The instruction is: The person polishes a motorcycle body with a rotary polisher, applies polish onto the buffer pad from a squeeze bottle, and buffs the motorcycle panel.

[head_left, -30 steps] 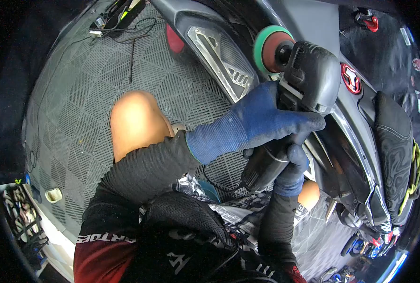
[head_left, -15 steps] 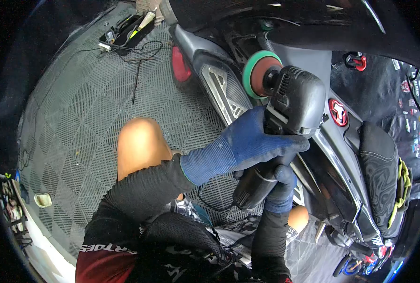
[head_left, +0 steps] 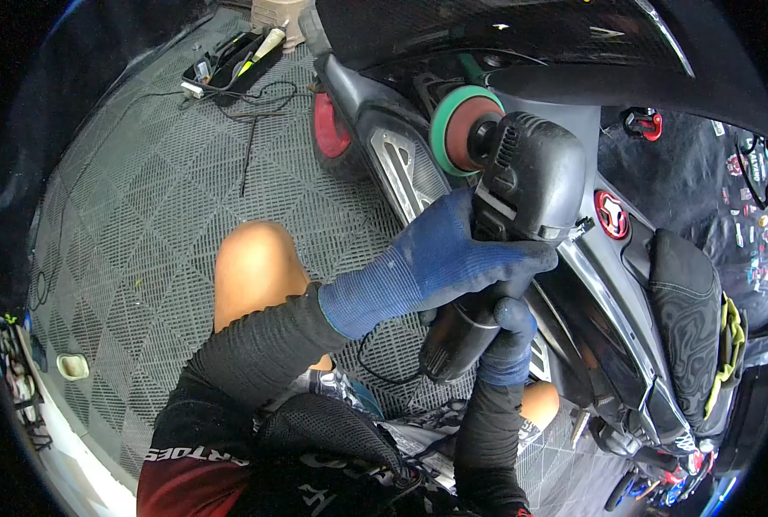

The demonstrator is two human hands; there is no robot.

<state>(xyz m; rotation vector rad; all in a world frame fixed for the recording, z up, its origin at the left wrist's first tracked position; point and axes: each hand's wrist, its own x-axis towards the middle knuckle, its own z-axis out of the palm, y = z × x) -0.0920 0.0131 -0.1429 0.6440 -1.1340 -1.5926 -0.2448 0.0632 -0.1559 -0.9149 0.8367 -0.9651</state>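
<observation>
A black electric polisher (head_left: pixel 534 177) is held between both my blue-gloved hands. Its round pad (head_left: pixel 467 129), green at the rim and reddish behind, faces up and left beside the body of a black scooter (head_left: pixel 599 310). My left hand (head_left: pixel 461 258) is wrapped round the neck just behind the head. Lower down, my right hand (head_left: pixel 511 336) grips the rear of the body from the right side. Whether the pad touches the dark panel (head_left: pixel 418 39) behind it I cannot tell.
A black tool tray (head_left: pixel 233 65) with bottles sits on the grey grid floor (head_left: pixel 160 207), cables around it. The scooter's seat (head_left: pixel 685 302) has a yellow-green cloth (head_left: pixel 728 353) over its edge. A small pale dish (head_left: pixel 72 367) lies at left.
The polisher and both hands have shifted slightly left and up in the view. The scooter has shifted slightly left too. My grip looks the same.
</observation>
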